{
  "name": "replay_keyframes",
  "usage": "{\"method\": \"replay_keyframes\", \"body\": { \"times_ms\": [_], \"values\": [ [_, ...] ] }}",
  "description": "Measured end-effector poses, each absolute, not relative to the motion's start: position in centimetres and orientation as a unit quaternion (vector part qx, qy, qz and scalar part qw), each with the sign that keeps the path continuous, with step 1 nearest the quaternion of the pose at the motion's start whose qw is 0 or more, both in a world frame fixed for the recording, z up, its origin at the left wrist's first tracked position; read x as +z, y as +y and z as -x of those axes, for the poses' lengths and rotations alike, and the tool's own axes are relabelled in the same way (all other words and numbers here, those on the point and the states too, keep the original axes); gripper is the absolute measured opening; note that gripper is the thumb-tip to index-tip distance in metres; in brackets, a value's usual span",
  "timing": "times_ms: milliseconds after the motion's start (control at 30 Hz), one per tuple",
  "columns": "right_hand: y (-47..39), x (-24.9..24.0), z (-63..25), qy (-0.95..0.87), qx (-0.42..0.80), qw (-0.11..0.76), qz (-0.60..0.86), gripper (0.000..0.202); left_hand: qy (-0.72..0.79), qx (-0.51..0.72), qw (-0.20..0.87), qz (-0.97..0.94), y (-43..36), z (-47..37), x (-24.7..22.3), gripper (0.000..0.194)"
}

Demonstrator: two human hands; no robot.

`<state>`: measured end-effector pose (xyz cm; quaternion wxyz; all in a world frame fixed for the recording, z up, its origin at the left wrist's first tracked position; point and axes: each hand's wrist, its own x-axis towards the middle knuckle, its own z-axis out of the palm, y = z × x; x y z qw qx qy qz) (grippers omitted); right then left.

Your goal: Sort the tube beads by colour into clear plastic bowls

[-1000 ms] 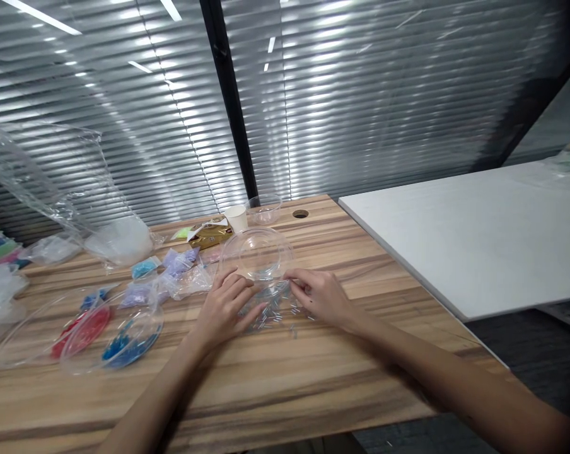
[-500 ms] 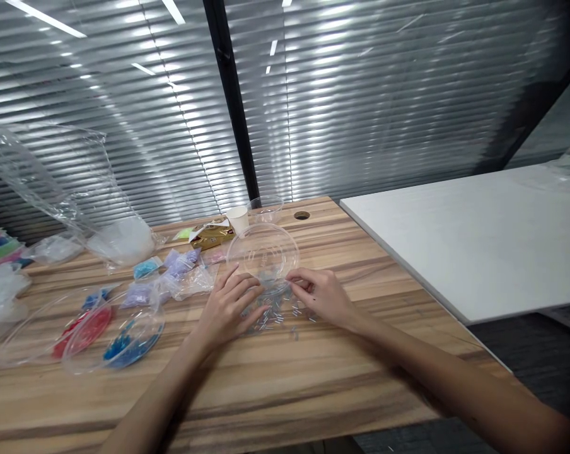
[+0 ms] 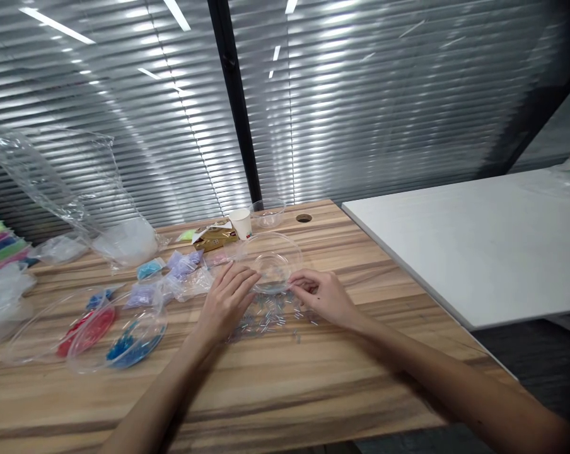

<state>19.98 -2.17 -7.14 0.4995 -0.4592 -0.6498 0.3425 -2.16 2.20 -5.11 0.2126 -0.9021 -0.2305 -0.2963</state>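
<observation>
A clear round plastic bowl (image 3: 292,252) stands between my hands on the wooden table. Just in front of it lie many small, thin, silvery tube-like pieces (image 3: 270,320), scattered loosely. My left hand (image 3: 228,299) is over the left side of these pieces, fingers stretched out and tips near the bowl's left edge; its thumb is mostly hidden. At the bowl's lower right, my right hand (image 3: 323,296) has thumb and forefinger pinched together. Whatever is in that pinch is too small or too hidden to make out.
Two clear bowls to the left hold red pieces (image 3: 93,325) and blue pieces (image 3: 133,347). Small bags of purple bits (image 3: 183,261), a gold packet (image 3: 214,236), a paper cup (image 3: 241,224) and another clear bowl (image 3: 268,213) stand behind. A white table (image 3: 478,239) adjoins on the right.
The bowl between my hands has tipped or shifted slightly, its base ring now lower. My left hand's thumb has drawn in from the pieces. The right hand stays pinched in nearly the same place.
</observation>
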Motion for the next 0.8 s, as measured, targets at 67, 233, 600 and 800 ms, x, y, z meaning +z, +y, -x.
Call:
{"method": "replay_keyframes", "body": {
  "times_ms": [67, 233, 600, 800],
  "values": [
    [-2.2, -7.1, -20.0, -0.643, 0.355, 0.499, 0.46, 0.018, -0.237, -0.293, 0.215, 0.901, 2.3, 2.3, -5.2, 0.033],
    [-2.2, -6.6, -20.1, -0.618, 0.385, 0.506, 0.463, 0.019, -0.255, -0.293, 0.199, 0.9, 2.4, 2.3, -5.3, 0.042],
    [-1.9, -6.4, -20.6, -0.568, 0.415, 0.537, 0.466, 0.017, -0.363, -0.337, 0.084, 0.865, 2.7, 2.3, -6.0, 0.054],
    [-1.7, -6.7, -21.0, -0.58, 0.352, 0.541, 0.497, 0.017, -0.376, -0.287, 0.038, 0.88, 4.2, 3.5, -7.8, 0.026]
  ]
}}
